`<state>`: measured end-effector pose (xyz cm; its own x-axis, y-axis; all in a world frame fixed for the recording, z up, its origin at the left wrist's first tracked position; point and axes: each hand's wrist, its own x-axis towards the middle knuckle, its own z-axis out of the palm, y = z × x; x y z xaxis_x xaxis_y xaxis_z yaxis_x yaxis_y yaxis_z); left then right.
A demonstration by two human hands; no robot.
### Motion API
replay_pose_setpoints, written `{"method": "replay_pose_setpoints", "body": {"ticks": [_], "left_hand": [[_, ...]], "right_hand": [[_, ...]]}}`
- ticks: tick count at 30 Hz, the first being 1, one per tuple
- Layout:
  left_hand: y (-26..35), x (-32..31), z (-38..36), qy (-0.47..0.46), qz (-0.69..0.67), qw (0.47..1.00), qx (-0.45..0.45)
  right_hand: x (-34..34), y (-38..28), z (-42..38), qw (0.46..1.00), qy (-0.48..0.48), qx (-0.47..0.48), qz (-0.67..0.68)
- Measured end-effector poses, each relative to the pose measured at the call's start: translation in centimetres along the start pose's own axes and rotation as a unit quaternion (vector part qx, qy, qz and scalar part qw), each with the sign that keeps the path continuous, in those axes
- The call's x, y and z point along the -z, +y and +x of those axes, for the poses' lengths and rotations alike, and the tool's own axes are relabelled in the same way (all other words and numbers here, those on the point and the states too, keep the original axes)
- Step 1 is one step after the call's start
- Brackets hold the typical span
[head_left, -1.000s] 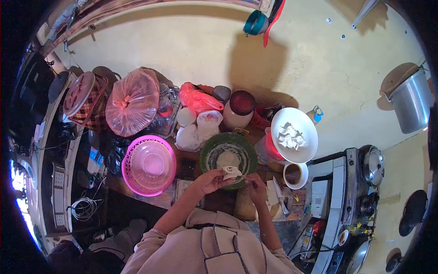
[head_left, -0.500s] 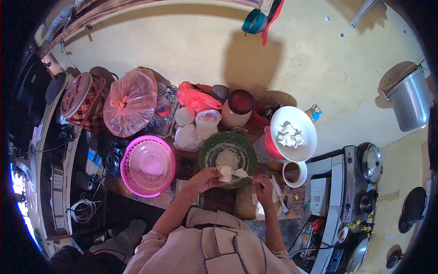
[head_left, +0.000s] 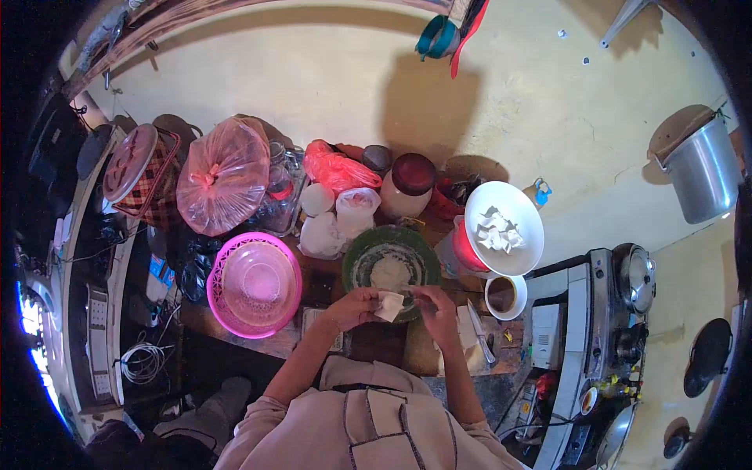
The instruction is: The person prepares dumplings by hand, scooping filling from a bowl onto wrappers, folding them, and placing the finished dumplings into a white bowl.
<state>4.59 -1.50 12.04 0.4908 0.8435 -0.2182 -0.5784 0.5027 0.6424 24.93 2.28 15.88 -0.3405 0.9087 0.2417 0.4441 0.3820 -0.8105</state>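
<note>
My left hand (head_left: 356, 307) pinches a small white sheet of wrapper (head_left: 389, 306) over the near edge of a dark green bowl (head_left: 429, 262). Inside the bowl lies a pale, floury mass (head_left: 390, 272). My right hand (head_left: 432, 304) is just right of the wrapper, its fingers pressed together near the bowl's rim; what they hold, if anything, is too small to make out. A white bowl (head_left: 526, 207) at the right holds several folded white pieces (head_left: 499, 231).
A pink basket (head_left: 296, 294) stands on the left. Behind are plastic bags (head_left: 223, 176) and a dark-lidded jar (head_left: 403, 196). At the right are a knife (head_left: 481, 333), a cup of brown liquid (head_left: 517, 296) and a stove (head_left: 599, 290).
My right hand has moved left and up toward the wrapper. The white piece that stood between my hands no longer shows there. The wrapper in my left hand has tilted.
</note>
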Motion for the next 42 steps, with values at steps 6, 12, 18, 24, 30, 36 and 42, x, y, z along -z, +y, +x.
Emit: {"method": "replay_pose_setpoints", "body": {"ticks": [6,12,18,24,30,36,42], "left_hand": [[1.0,-0.2,-0.2,-0.031,-0.007,0.998,0.045],[0.9,0.1,0.0,0.029,-0.063,0.997,0.047],[1.3,-2.2,-0.6,0.086,-0.127,0.988,-0.03],[0.7,-3.5,-0.5,0.083,-0.071,0.989,-0.103],[0.5,-4.5,-0.4,0.1,0.094,0.981,-0.137],[1.0,-4.6,-0.6,0.12,0.231,0.955,-0.146],[1.8,-4.7,-0.6,0.128,0.174,0.962,-0.17]], "right_hand": [[-0.3,-0.9,0.7,0.991,-0.019,0.124,0.05],[0.5,-1.8,0.7,0.991,-0.024,0.132,0.014],[0.3,-1.4,0.2,0.993,0.009,0.117,-0.012],[-1.0,-0.9,-0.5,0.993,0.051,0.102,-0.012],[-1.2,-1.8,0.4,0.988,0.091,0.122,-0.005],[-1.1,-2.5,0.6,0.994,0.092,0.066,-0.006],[-0.6,-3.6,0.9,0.996,0.017,-0.027,0.078]]}}
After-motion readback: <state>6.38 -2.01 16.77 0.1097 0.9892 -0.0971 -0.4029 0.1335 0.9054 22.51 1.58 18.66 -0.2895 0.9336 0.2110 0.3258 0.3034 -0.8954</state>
